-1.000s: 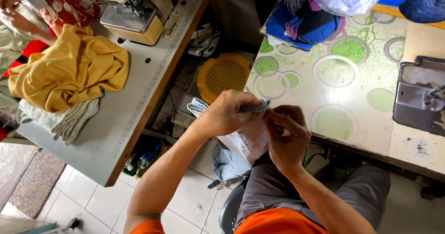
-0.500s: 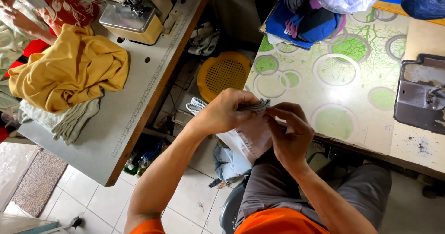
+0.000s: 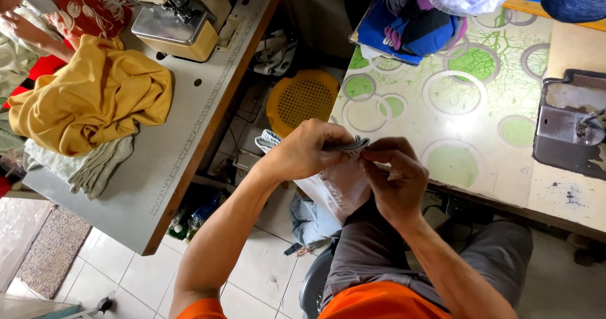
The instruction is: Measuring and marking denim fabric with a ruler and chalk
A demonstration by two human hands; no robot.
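Here, close over my lap in grey trousers (image 3: 379,256), my left hand (image 3: 306,151) and right hand (image 3: 394,180) meet, both pinched shut on a small folded piece of pale grey fabric (image 3: 344,146), its ribbed edge showing between my fingertips while a pale flap of it hangs down toward my knee. The cloth sits just off the near edge of the table covered in cream oilcloth with green circles (image 3: 454,129), not resting on it. That tabletop has bare room in front of my hands; further right stands the grey metal bed of a sewing machine (image 3: 565,129), and at the far edge lies a heap of blue striped cloth (image 3: 404,31). To my left, across a narrow gap where a yellow perforated plastic stool (image 3: 303,101) stands on the floor, runs a long grey worktable (image 3: 170,167) with a mustard-yellow garment (image 3: 95,101) piled near its left side and a cream overlock machine (image 3: 180,16) at its far end.
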